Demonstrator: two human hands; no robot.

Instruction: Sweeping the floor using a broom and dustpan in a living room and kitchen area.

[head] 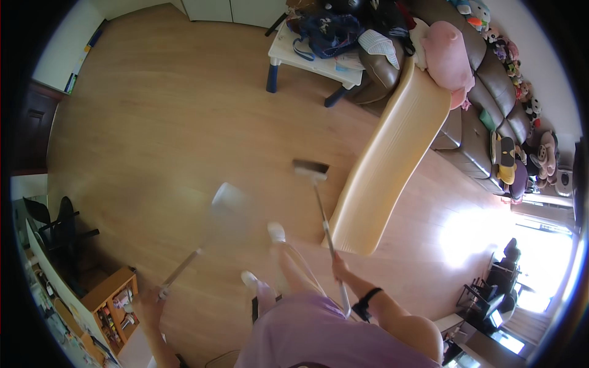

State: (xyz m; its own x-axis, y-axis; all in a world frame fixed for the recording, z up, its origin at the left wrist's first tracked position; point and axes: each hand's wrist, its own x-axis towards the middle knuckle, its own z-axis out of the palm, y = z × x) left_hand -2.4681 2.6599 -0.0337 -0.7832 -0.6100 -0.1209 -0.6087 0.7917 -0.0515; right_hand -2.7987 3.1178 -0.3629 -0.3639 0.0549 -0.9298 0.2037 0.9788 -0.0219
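My right hand (339, 267) grips the pole of a broom (321, 204). The broom's dark-bristled head (311, 168) is on or just over the wood floor, close to the left edge of a cream plastic slide (391, 161). In my left hand (149, 304), off to the left, is the handle of a long-handled dustpan (181, 267). Its white pan (228, 198) is blurred, so I cannot tell whether it touches the floor. Both my feet, in white footwear (276, 232), stand between the two tools.
The slide leans against a brown leather sofa (497, 87) bearing a pink plush toy (446, 55) and other soft toys. A white table (317, 69) with dark legs holds bags. At left are a wooden shelf (110, 306) and a black chair (64, 225). Chairs and a desk stand by the bright window (547, 262).
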